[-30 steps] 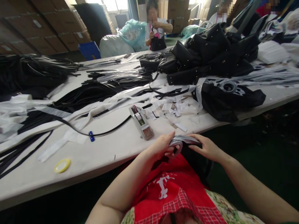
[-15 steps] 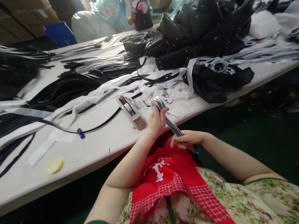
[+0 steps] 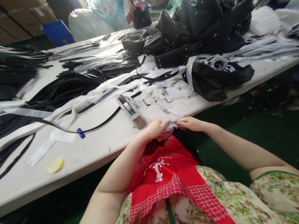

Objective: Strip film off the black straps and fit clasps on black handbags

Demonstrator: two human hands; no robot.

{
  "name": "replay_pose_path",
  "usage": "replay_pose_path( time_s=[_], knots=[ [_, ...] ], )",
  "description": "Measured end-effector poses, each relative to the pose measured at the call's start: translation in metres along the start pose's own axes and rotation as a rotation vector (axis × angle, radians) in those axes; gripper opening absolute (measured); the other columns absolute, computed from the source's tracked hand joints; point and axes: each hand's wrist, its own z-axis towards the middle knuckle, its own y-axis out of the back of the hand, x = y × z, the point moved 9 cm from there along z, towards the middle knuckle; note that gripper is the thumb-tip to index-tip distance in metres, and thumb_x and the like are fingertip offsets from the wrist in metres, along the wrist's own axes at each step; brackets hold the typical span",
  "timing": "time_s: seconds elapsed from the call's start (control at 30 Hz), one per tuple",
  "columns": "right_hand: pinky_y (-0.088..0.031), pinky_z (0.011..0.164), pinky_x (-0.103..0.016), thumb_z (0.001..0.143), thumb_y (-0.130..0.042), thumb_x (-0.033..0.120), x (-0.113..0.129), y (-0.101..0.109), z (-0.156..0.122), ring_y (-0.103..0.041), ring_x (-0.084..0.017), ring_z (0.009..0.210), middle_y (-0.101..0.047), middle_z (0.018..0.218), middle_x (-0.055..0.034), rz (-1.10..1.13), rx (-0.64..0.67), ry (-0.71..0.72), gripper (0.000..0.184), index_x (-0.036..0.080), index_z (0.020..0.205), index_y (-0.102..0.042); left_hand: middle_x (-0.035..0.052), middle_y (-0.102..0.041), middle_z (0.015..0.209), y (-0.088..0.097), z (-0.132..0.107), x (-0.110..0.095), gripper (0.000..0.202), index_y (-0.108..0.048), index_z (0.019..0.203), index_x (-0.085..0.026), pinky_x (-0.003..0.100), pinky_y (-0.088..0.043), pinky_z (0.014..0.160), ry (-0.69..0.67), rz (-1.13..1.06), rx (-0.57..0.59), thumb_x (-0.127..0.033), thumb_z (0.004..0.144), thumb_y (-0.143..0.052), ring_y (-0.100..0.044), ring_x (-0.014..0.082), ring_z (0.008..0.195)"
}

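Observation:
My left hand (image 3: 157,129) is closed on a coiled strap (image 3: 172,124), grey-white and shiny as though wrapped in film. The coil hangs partly hidden beneath my left fingers. A short length of the strap runs level to my right hand (image 3: 190,123), which pinches it between thumb and fingers. Both hands are close together just off the table's front edge, above the red apron (image 3: 163,161). To the left of my left hand, a grey tape dispenser (image 3: 132,112) lies on the white table (image 3: 102,137).
Black straps (image 3: 70,85) lie in bundles at left. Black bags (image 3: 198,28) are piled at the back, with a black bag (image 3: 210,79) holding coils nearer. Paper scraps (image 3: 167,93), a blue clip (image 3: 80,133) and a yellow ring (image 3: 55,165) lie about. Across the table, a person (image 3: 137,12) handles a bag.
My left hand has come down and nearer with the coil, now below the table edge. My right hand has risen slightly, and the strap between the hands has gone from slanting to level.

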Motion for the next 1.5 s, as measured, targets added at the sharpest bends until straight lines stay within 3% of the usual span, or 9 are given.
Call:
replay_pose_path(
  time_s=[0.17,0.33,0.43,0.53,0.63,0.8,1.2,1.33,1.5],
  knots=[
    [-0.033,0.047,-0.025,0.087,-0.034,0.076,0.014,-0.013,0.005,-0.037,-0.01,0.044,-0.042,0.046,0.0038,0.129,-0.161,0.107,0.066,0.017,0.071,-0.059,-0.0094,-0.029,0.034,-0.009,0.005,-0.002,0.066,-0.065,0.069,-0.013,0.021,-0.045,0.051,0.008,-0.591,0.143,-0.068,0.09,-0.035,-0.026,0.0053,0.029],
    [-0.027,0.041,-0.028,0.085,-0.027,0.081,0.034,-0.063,0.017,-0.033,-0.011,0.04,-0.041,0.047,0.0033,0.465,-0.206,0.144,0.066,0.021,0.08,-0.054,-0.008,-0.03,0.038,-0.006,0.011,-0.013,0.066,-0.066,0.074,-0.01,0.019,-0.047,0.055,-0.094,-0.976,0.053,-0.061,0.096,-0.03,-0.03,0.0058,0.034],
    [-0.028,0.04,-0.028,0.085,-0.034,0.078,0.04,-0.063,0.019,-0.037,-0.012,0.041,-0.049,0.054,0.0018,0.491,-0.342,0.16,0.06,0.022,0.095,-0.053,-0.0058,-0.038,0.047,-0.001,0.007,-0.009,0.062,-0.066,0.077,-0.01,0.022,-0.05,0.061,-0.171,-1.053,-0.017,-0.062,0.094,-0.037,-0.041,0.0075,0.043],
    [-0.041,0.048,-0.029,0.088,-0.043,0.07,0.054,-0.042,0.01,-0.05,-0.015,0.053,-0.062,0.074,-0.0027,0.284,-0.402,0.217,0.054,0.021,0.107,-0.053,0.0005,-0.057,0.065,0.017,-0.002,0.009,0.05,-0.064,0.081,-0.013,0.029,-0.052,0.069,-0.23,-0.846,-0.206,-0.061,0.087,-0.052,-0.055,0.0125,0.06],
    [-0.049,0.073,-0.032,0.089,-0.052,0.059,0.067,-0.042,0.001,-0.062,-0.023,0.078,-0.068,0.089,-0.0061,-0.148,-0.159,0.219,0.042,0.021,0.104,-0.062,0.0072,-0.068,0.094,0.044,-0.022,0.018,0.039,-0.065,0.099,-0.015,0.032,-0.051,0.08,-0.321,-0.371,-0.488,-0.051,0.086,-0.057,-0.062,0.0187,0.086],
    [-0.047,0.073,-0.032,0.085,-0.061,0.046,0.056,-0.059,-0.005,-0.065,-0.025,0.081,-0.072,0.092,-0.0068,-0.45,0.126,0.119,0.028,0.02,0.095,-0.067,0.009,-0.071,0.102,0.013,-0.031,0.003,0.04,-0.067,0.11,-0.018,0.037,-0.048,0.089,-0.401,0.271,-0.228,-0.045,0.079,-0.067,-0.063,0.0238,0.093],
    [-0.049,0.086,-0.035,0.088,-0.051,0.059,0.05,-0.057,0.009,-0.063,-0.025,0.094,-0.069,0.104,-0.0098,0.013,-0.225,0.18,0.055,0.013,0.116,-0.059,0.0036,-0.066,0.088,0.03,-0.032,0.052,0.046,-0.063,0.102,-0.016,0.026,-0.05,0.074,-0.357,-0.596,-0.772,-0.057,0.087,-0.053,-0.061,0.015,0.078],
    [-0.049,0.078,-0.029,0.086,-0.058,0.055,0.056,-0.066,0.006,-0.063,-0.022,0.086,-0.071,0.098,-0.0058,-0.135,0.198,0.126,0.049,0.014,0.113,-0.064,0.005,-0.069,0.087,0.011,-0.029,0.039,0.047,-0.064,0.092,-0.016,0.03,-0.049,0.08,-0.332,-0.213,-0.522,-0.055,0.093,-0.039,-0.062,0.0182,0.082],
    [-0.046,0.073,-0.026,0.085,-0.061,0.048,0.047,-0.087,-0.01,-0.062,-0.019,0.081,-0.072,0.092,-0.0034,-0.267,0.56,0.079,0.036,0.016,0.097,-0.073,0.0083,-0.07,0.111,-0.028,-0.036,0.028,0.042,-0.056,0.125,-0.02,0.035,-0.049,0.088,-0.332,0.354,-0.235,-0.043,0.091,-0.05,-0.064,0.0237,0.098]
  ],
)
